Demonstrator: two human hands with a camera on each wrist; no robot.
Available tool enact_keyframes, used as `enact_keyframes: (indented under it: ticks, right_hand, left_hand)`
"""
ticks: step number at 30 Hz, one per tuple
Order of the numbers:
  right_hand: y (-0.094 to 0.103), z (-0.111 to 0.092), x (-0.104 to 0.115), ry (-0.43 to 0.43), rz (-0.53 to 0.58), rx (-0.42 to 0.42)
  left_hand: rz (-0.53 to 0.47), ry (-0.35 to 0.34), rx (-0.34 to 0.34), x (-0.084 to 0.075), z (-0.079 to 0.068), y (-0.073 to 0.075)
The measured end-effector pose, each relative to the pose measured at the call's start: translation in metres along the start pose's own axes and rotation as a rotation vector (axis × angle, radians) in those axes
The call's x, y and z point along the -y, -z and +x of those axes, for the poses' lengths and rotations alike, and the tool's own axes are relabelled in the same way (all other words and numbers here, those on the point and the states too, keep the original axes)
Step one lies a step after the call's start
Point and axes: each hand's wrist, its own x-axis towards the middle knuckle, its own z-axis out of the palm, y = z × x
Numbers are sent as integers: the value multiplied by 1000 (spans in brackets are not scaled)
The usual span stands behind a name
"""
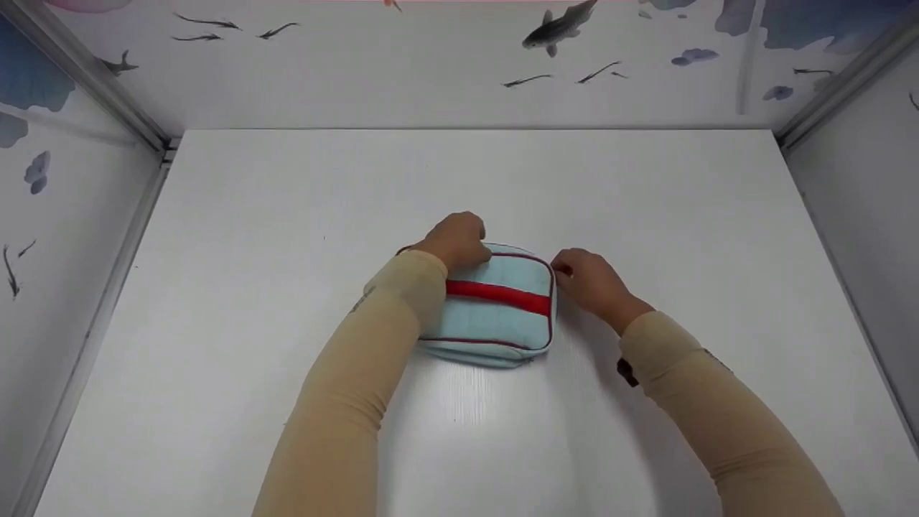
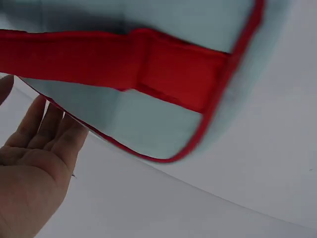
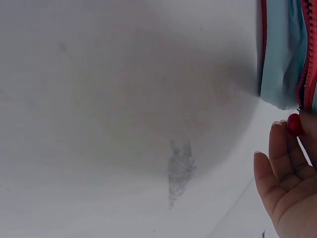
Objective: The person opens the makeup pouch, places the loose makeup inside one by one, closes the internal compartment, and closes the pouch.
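Note:
A light blue zippered pouch point(image 1: 495, 327) with dark red piping and a broad red strap point(image 1: 499, 295) lies on the white table. My left hand point(image 1: 457, 240) grips its far edge, thumb over the top face; in the left wrist view that hand's fingers point(image 2: 54, 126) reach behind the edge. At the pouch's right side, my right hand point(image 1: 592, 283) pinches a small red zipper pull point(image 3: 295, 125) between thumb and forefinger. The red zipper point(image 3: 309, 59) runs along the side wall, where its teeth show. The left sleeve hides the pouch's left part in the head view.
The white table point(image 1: 251, 215) stretches out around the pouch. White panels with painted fish point(image 1: 560, 29) stand behind it and at both sides. A greyish worn patch point(image 3: 180, 173) shows on the white surface in the right wrist view.

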Motion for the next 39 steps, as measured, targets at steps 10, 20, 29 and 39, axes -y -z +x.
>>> enact_keyframes:
  ticks: [10,20,29,39]
  right_hand:
    - [-2,6,-1,28,-24,-9]
    - [-3,8,2,80,-78,-21]
    - [-1,12,14,110,-161,28]
    - [3,10,18,151,-219,8]
  left_hand:
    - [129,-60,80,-20,17,-8]
    - [347,-191,36,-27,15,-15]
    - [316,-159,85,-21,7,-12]
    - [228,-101,85,-10,6,-12]
